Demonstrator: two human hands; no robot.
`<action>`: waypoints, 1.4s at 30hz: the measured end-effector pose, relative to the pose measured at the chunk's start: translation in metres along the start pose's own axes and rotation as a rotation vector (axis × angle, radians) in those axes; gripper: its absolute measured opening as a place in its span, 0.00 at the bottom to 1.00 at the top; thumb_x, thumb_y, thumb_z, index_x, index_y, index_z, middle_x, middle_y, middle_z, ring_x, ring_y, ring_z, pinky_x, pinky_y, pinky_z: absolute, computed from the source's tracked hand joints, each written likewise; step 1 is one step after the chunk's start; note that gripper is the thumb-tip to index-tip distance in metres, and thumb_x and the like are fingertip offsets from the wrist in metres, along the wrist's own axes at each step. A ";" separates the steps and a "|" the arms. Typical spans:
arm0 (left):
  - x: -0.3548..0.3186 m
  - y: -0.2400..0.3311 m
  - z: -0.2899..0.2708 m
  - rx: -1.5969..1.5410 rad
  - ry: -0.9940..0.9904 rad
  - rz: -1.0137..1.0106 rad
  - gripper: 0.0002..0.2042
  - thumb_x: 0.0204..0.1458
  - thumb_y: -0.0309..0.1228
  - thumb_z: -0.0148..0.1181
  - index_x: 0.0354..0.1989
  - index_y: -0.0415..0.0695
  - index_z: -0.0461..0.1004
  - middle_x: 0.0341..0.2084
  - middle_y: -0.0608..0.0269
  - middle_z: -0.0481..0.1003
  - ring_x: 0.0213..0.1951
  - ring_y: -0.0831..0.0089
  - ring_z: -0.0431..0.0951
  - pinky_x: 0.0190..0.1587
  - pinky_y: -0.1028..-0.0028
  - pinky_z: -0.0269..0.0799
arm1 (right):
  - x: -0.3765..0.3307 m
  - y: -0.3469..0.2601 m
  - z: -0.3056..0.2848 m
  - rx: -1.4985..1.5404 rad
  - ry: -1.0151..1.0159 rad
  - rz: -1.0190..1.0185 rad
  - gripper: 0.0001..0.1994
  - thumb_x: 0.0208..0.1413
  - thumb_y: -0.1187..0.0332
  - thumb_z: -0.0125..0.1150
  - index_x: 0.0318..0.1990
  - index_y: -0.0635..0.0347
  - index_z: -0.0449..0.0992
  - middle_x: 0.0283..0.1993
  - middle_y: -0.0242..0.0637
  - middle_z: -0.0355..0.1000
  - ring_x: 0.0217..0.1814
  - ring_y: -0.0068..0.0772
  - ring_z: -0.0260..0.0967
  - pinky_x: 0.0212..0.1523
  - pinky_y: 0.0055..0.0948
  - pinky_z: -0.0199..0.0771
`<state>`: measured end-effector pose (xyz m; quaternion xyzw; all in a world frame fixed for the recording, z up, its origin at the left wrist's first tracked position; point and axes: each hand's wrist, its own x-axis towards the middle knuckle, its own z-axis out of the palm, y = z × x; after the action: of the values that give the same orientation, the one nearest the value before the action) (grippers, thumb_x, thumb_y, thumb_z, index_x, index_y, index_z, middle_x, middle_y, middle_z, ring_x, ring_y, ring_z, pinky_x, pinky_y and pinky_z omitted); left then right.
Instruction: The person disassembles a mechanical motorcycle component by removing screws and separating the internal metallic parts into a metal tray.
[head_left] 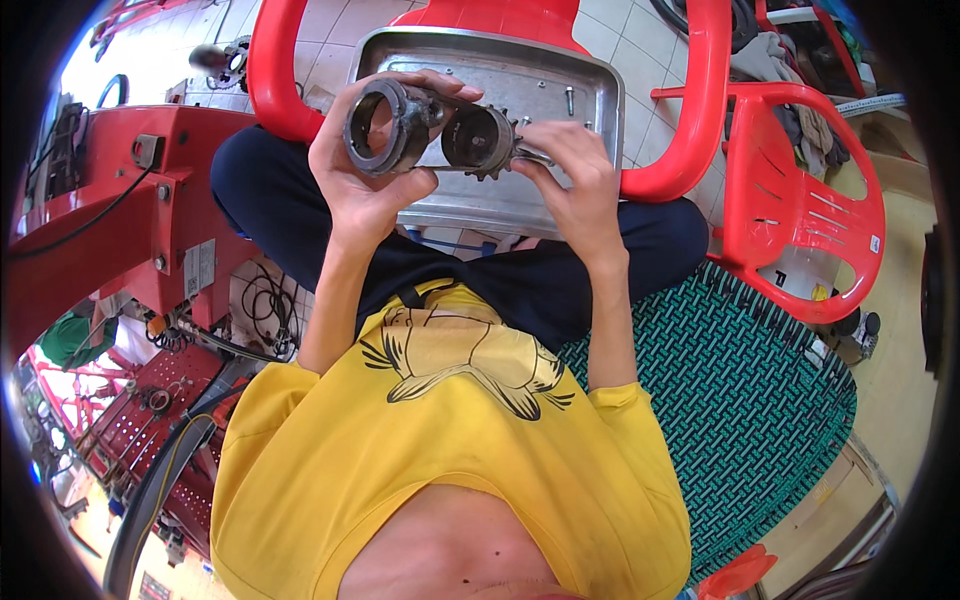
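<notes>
Above the tray, my left hand (355,185) is wrapped round a dark, greasy metal ring-shaped housing (372,128), its round opening facing me. Right beside it is a hollow toothed metal cylinder (478,140), with small teeth round its rim. Whether the two are joined cannot be made out. My right hand (580,180) is closed at the cylinder's right edge, thumb and fingers pinching a thin grey metal piece (535,153). My fingers partly cover that piece. Below both hands lies a shallow metal tray (490,215) with a bolt (570,100) and small bits in it.
The tray rests on a red plastic chair (690,120) in front of me. Another red chair (805,200) stands at the right, near a green woven seat (730,390). At the left is a red metal machine (190,215), with black cable (268,310) coiled on the tiled floor.
</notes>
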<state>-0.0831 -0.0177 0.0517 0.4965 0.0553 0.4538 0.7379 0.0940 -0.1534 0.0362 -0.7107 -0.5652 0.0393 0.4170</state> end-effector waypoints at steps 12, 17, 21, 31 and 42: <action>-0.001 -0.003 -0.001 0.024 -0.054 0.011 0.35 0.42 0.22 0.78 0.60 0.30 0.67 0.52 0.38 0.76 0.57 0.48 0.79 0.64 0.55 0.73 | -0.007 0.004 -0.003 -0.022 -0.065 0.037 0.12 0.42 0.63 0.80 0.34 0.53 0.83 0.31 0.29 0.81 0.37 0.34 0.77 0.54 0.36 0.67; -0.003 0.001 0.003 -0.011 -0.004 -0.010 0.35 0.42 0.23 0.80 0.59 0.30 0.67 0.52 0.39 0.76 0.56 0.49 0.79 0.64 0.55 0.72 | -0.003 -0.006 -0.005 -0.053 -0.087 0.131 0.13 0.44 0.64 0.79 0.38 0.54 0.84 0.35 0.31 0.82 0.39 0.35 0.78 0.52 0.34 0.69; -0.001 -0.003 0.000 0.044 -0.067 0.029 0.34 0.42 0.24 0.80 0.58 0.30 0.68 0.52 0.39 0.76 0.56 0.50 0.79 0.64 0.54 0.72 | -0.004 0.000 0.001 0.019 -0.049 0.009 0.13 0.41 0.66 0.79 0.36 0.54 0.83 0.31 0.29 0.80 0.38 0.35 0.77 0.50 0.35 0.69; -0.001 -0.002 0.004 -0.030 -0.023 0.020 0.34 0.43 0.24 0.79 0.59 0.30 0.68 0.51 0.39 0.77 0.56 0.50 0.80 0.64 0.52 0.73 | 0.002 -0.013 -0.001 0.082 0.003 0.130 0.10 0.43 0.69 0.79 0.35 0.55 0.85 0.33 0.32 0.82 0.37 0.38 0.78 0.48 0.35 0.69; -0.004 -0.005 -0.004 -0.066 0.007 0.005 0.31 0.48 0.24 0.75 0.60 0.30 0.66 0.53 0.38 0.75 0.58 0.44 0.78 0.64 0.51 0.73 | 0.003 -0.013 -0.001 0.126 -0.038 0.169 0.10 0.47 0.66 0.77 0.33 0.59 0.82 0.29 0.35 0.80 0.35 0.40 0.77 0.44 0.36 0.71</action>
<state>-0.0845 -0.0179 0.0443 0.4705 0.0418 0.4592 0.7524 0.0853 -0.1507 0.0463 -0.7274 -0.5073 0.1234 0.4453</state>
